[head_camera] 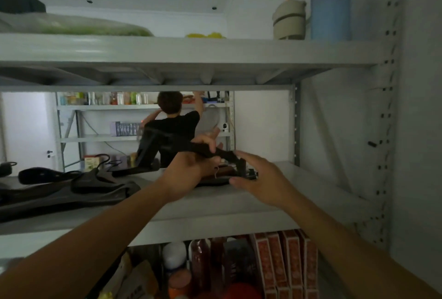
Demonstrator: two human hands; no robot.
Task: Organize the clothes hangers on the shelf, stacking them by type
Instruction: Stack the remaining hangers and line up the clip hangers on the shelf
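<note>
I hold a black clip hanger (167,142) tilted above the middle grey shelf (215,205). My left hand (191,169) is closed around its bar near the centre. My right hand (260,179) pinches the hanger's right end, where a clip (248,174) hangs down. Under both hands lies a small stack of hangers (215,180), with a thin metal hook showing. At the shelf's left side lies a pile of wide black plastic hangers (71,188), their hooks pointing back.
An upper shelf (191,52) hangs close overhead, carrying a beige pot (289,19) and a blue bottle (331,4). Red boxes (287,265) and bottles fill the shelf below. A perforated upright (387,131) stands at the right. Behind the shelf a person in black reaches into another rack.
</note>
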